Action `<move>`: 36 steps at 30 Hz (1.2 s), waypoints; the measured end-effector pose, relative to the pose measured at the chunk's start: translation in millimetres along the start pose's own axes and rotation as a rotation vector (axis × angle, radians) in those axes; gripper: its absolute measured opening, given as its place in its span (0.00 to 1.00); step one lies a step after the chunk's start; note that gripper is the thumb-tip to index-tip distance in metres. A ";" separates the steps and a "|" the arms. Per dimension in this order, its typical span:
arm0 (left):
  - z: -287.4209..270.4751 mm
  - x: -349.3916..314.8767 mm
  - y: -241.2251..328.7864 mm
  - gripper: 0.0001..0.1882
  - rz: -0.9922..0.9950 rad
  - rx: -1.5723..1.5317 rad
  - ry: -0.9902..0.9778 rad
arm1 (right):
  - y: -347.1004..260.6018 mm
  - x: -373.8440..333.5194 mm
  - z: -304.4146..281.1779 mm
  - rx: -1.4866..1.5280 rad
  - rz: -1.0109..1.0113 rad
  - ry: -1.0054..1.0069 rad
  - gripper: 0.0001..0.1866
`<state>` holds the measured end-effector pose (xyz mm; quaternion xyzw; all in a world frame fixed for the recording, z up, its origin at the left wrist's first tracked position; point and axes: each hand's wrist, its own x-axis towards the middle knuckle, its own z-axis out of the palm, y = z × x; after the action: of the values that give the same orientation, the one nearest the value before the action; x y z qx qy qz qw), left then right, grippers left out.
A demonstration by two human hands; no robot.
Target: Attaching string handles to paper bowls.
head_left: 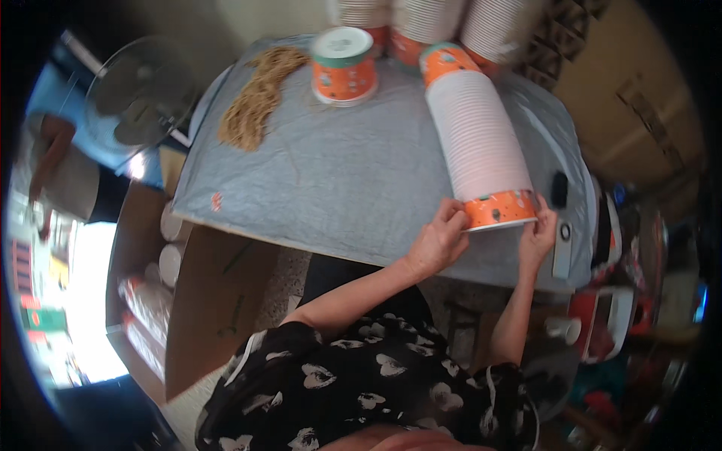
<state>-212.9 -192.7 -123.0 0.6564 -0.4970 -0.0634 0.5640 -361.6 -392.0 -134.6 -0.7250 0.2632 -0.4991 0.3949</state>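
The stack of paper cups (481, 139) lies on its side on the grey-covered counter (331, 188), its orange printed end cup pointing toward the person and its far end resting against other cups at the back. The left hand (440, 240) grips the rim of the end cup from the left, fingers curled over its edge, while the right hand (538, 233) presses the same rim from the right with its fingers closed on it; holding from both sides probably keeps the long stack from rolling on the cloth. Lying flat, the stack also stays within easy reach instead of towering upright. One single orange cup with a lid (344, 66) stands upside down or capped near the middle back, just beside a bundle of tan strings (259, 94) heaped on the left of the counter, close by for the hands. At the back edge three more upright stacks (429, 19) are partly cut off by the frame. To the right of the hands lie one small black object (559, 188) and one grey remote-like bar (562, 248). A brown cardboard box (218, 301) leans below the counter's front left edge.
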 end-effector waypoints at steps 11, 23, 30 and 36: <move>-120.9 -48.2 68.7 0.06 -0.180 -0.126 0.019 | -119.6 -80.7 -2.9 0.096 0.127 -0.183 0.19; -216.2 -67.0 -11.8 0.09 -0.692 -0.521 0.289 | -107.3 -80.5 142.7 0.365 0.188 -0.807 0.80; -221.8 -56.0 -20.8 0.19 -0.657 -0.518 0.429 | -140.9 -67.0 176.0 0.468 0.321 -0.801 0.74; -227.9 -49.4 -1.9 0.10 -0.271 -0.204 0.278 | -152.0 -59.8 198.5 0.470 0.376 -0.773 0.70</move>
<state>-89.7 -2.8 -67.1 0.6593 -0.3126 -0.0976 0.6768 -200.3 -200.6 -76.2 -0.6886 0.1038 -0.1592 0.6998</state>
